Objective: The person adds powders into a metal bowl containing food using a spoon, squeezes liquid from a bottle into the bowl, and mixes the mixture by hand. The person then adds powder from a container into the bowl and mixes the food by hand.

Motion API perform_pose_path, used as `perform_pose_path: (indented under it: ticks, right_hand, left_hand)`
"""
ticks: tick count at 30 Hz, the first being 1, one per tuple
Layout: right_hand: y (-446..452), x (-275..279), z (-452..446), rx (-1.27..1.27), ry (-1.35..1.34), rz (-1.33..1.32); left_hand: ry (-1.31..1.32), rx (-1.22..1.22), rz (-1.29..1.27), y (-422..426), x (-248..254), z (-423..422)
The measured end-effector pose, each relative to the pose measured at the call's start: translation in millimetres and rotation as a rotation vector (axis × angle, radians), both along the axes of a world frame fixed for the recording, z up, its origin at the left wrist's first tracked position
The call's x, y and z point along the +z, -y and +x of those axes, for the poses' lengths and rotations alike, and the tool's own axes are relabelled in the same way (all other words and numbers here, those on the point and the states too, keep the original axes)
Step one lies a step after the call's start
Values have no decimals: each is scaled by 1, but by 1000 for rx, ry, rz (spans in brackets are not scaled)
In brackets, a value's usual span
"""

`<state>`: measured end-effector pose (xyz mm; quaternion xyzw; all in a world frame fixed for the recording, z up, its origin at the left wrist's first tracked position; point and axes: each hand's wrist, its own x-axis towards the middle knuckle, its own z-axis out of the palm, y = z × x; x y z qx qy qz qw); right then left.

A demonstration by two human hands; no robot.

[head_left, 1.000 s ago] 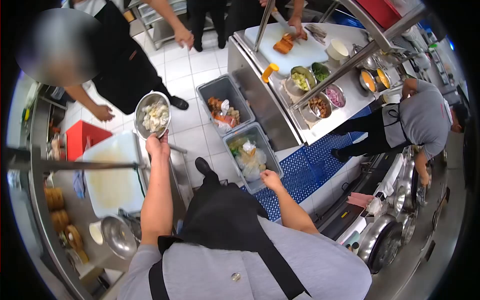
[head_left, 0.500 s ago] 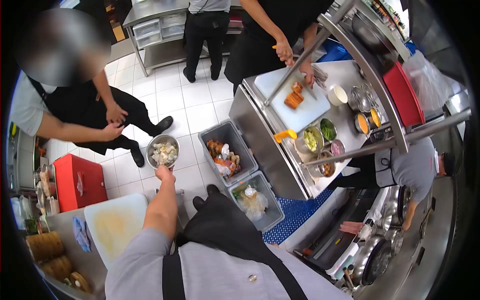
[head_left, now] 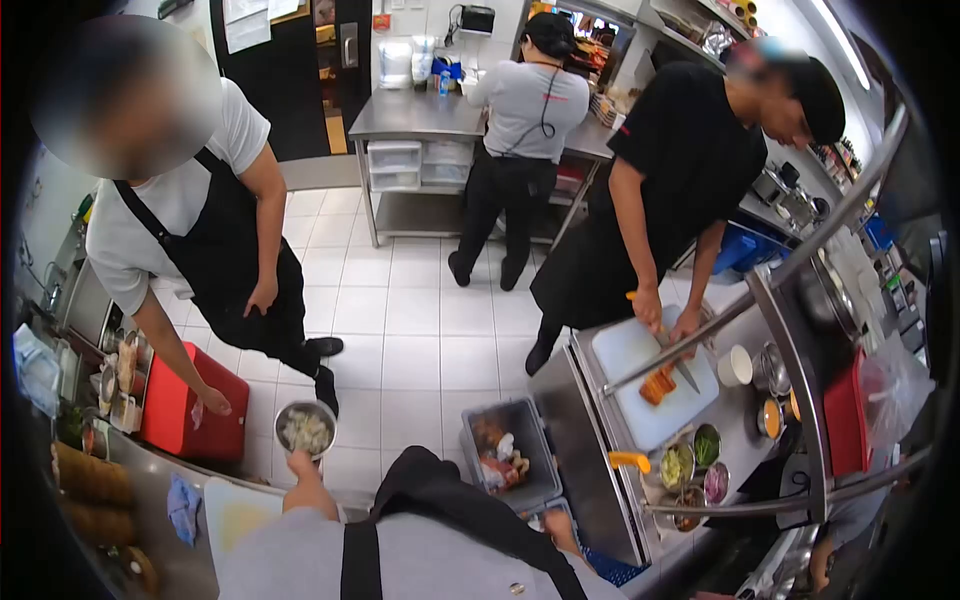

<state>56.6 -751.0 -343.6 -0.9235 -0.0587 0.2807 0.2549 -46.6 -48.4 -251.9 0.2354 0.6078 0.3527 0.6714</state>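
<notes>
My left hand (head_left: 303,467) grips the near edge of a round metal bowl (head_left: 333,432), held out in front of me at the left. Pale, chunky food (head_left: 305,430) lies in the bowl. Low on the right side of my body, my right hand (head_left: 562,530) shows only in part beside a grey bin; its fingers are not clear enough to read. Just beyond the bowl stands a person in a black apron (head_left: 240,240), one hand reaching down over a red box (head_left: 215,400).
Grey bins (head_left: 520,405) with food scraps stand on the tiled floor. At the right, another person (head_left: 690,160) cuts orange-brown food (head_left: 658,385) on a white board (head_left: 640,420). A metal rail (head_left: 815,400) frames that counter. A third person (head_left: 530,110) faces the back counter.
My view has tilted up. The bowl stays in my left hand. The apron wearer's hands have parted, one now lowered over the red box. More of my right hand shows.
</notes>
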Motion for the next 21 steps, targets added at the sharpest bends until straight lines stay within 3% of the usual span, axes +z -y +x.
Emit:
perform_pose_path:
  ticks: [1,2,3,4,5,7,9,10,11,13,15,16,17,21]
  right_hand:
    - [-45,22,55,-97,-5,-217]
    - [-98,98,97,-241,-9,20]
    - [-125,96,130,-218,187,178]
    - [-153,109,165,-204,157,189]
    - [-190,165,186,-196,134,213]
    - [-240,215,219,-83,158,222]
    - [-267,204,239,-49,113,232]
    - [-280,204,246,-75,-51,277]
    - [-273,153,260,41,-119,198]
    - [-283,148,261,-22,-417,83]
    - [-273,132,279,785,-231,-178]
    - [-272,118,291,933,-219,-235]
    - [-280,109,306,1020,-215,-298]
    - [-348,79,384,1092,-189,-469]
  left_hand:
    - [-9,20,-9,-5,-2,-14]
    - [-24,42,-29,-7,-4,-21]
    - [-43,72,-50,-7,-6,-28]
    - [-49,94,-71,-6,-8,-29]
    - [-52,111,-94,-5,-13,-28]
    - [-35,134,-146,0,-24,-23]
    - [-8,164,-191,3,-35,-20]
    - [7,179,-209,5,-43,-18]
    - [34,206,-228,5,-49,-16]
    - [99,314,-274,2,-70,-15]
    - [-125,88,-158,10,-72,-24]
    - [-34,289,-236,7,-72,-13]
    - [70,482,-304,4,-65,-3]
    - [52,492,-245,-1,-68,-5]
